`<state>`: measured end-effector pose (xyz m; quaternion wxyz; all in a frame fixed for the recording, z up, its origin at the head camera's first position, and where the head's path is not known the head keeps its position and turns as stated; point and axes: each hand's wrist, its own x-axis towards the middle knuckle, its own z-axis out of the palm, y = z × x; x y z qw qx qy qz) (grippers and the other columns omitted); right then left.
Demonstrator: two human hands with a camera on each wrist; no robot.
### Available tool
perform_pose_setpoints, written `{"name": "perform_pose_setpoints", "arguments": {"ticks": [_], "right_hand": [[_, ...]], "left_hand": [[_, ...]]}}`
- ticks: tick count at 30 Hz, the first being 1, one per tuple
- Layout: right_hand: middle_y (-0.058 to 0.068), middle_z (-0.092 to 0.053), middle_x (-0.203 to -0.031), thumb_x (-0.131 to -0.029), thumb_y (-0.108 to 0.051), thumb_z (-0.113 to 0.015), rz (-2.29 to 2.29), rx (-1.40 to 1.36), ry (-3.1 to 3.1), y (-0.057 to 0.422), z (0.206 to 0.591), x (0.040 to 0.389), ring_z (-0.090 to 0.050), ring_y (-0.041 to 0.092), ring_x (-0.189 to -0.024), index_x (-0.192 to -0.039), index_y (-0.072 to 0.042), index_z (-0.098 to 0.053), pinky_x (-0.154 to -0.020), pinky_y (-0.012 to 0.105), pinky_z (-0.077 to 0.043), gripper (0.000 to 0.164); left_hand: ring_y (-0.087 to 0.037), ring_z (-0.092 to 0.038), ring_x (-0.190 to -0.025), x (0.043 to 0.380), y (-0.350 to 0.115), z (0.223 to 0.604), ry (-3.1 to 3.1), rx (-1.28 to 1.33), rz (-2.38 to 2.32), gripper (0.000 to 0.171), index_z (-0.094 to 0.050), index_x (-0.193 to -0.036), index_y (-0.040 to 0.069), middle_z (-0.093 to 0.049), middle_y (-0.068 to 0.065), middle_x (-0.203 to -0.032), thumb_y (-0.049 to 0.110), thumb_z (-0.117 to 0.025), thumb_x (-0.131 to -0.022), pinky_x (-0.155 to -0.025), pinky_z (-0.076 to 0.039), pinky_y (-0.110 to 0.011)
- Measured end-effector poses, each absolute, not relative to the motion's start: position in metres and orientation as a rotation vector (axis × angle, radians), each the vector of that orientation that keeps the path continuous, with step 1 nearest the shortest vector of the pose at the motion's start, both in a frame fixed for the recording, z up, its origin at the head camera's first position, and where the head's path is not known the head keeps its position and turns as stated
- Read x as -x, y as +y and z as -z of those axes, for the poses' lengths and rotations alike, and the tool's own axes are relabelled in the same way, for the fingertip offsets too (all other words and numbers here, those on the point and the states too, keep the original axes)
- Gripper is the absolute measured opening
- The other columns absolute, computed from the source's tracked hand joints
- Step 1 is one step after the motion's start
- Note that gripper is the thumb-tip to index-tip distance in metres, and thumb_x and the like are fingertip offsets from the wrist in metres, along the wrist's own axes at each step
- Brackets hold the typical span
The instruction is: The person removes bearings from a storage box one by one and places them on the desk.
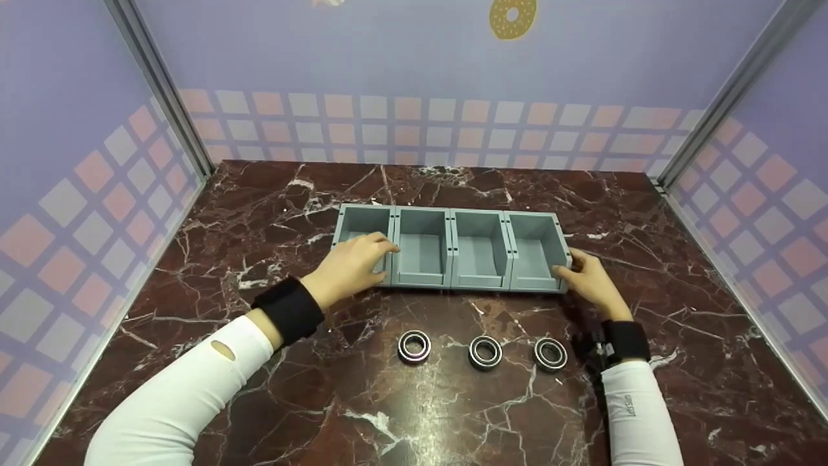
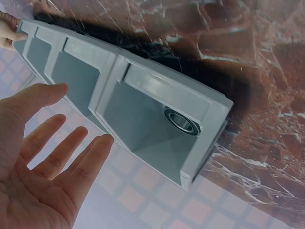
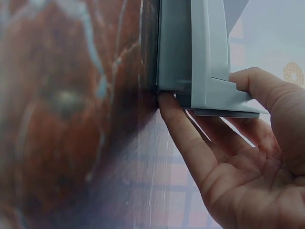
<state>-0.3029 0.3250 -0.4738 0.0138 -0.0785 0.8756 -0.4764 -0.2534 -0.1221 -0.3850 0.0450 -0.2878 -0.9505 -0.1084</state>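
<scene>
A row of several grey-blue storage bins stands joined side by side on the table. Above the leftmost bin is my left hand, its fingers spread and nothing in them. Inside that bin, the left wrist view shows a ball bearing lying near the front lip. My right hand grips the right end of the row, thumb over the wall and fingers along the outer side. In front of the bins lie three more ball bearings: a left one, a middle one and a right one.
The dark red marbled table is bounded by a tiled-pattern back wall and two side walls. Metal corner posts rise at the back left and back right.
</scene>
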Motion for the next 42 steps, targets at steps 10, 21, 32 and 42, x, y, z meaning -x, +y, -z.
{"name": "perform_pose_setpoints", "arguments": {"ticks": [10, 21, 32, 42], "right_hand": [[0.037, -0.062, -0.128, -0.1, -0.003, -0.059, 1.503, 0.227, 2.716, 0.325, 0.476, 0.305, -0.057, -0.007, -0.083, -0.145, 0.014, -0.047, -0.072, 0.011, -0.05, 0.05], [0.038, -0.062, -0.129, -0.1, -0.005, -0.06, 1.496, 0.246, 2.714, 0.323, 0.472, 0.302, -0.057, -0.008, -0.086, -0.144, 0.014, -0.048, -0.073, 0.01, -0.05, 0.05], [0.041, -0.061, -0.129, -0.1, -0.004, -0.06, 1.487, 0.278, 2.73, 0.323, 0.472, 0.301, -0.057, -0.012, -0.087, -0.143, 0.015, -0.048, -0.076, 0.008, -0.049, 0.049], [0.04, -0.062, -0.128, -0.099, -0.005, -0.061, 1.502, 0.277, 2.725, 0.323, 0.471, 0.3, -0.057, -0.011, -0.086, -0.142, 0.015, -0.05, -0.075, 0.008, -0.049, 0.048]], "left_hand": [[-0.035, -0.07, -0.109, 0.27, -0.128, 0.389, -2.927, 0.78, 0.312, 0.044, -0.068, -0.131, 0.005, -0.068, -0.016, -0.127, 0.013, -0.077, -0.089, -0.09, -0.061, -0.048], [-0.038, -0.07, -0.111, 0.287, -0.131, 0.395, -2.973, 0.655, 0.336, 0.045, -0.067, -0.132, 0.003, -0.069, -0.018, -0.128, 0.014, -0.077, -0.089, -0.089, -0.062, -0.051], [-0.042, -0.067, -0.117, 0.3, -0.129, 0.402, -3.033, 0.541, 0.328, 0.046, -0.066, -0.134, 0.003, -0.068, -0.021, -0.13, 0.013, -0.075, -0.089, -0.095, -0.059, -0.056], [-0.043, -0.069, -0.109, 0.309, -0.125, 0.414, -3.04, 0.47, 0.28, 0.043, -0.068, -0.129, 0.001, -0.07, -0.023, -0.122, 0.009, -0.073, -0.087, -0.093, -0.059, -0.056]]}}
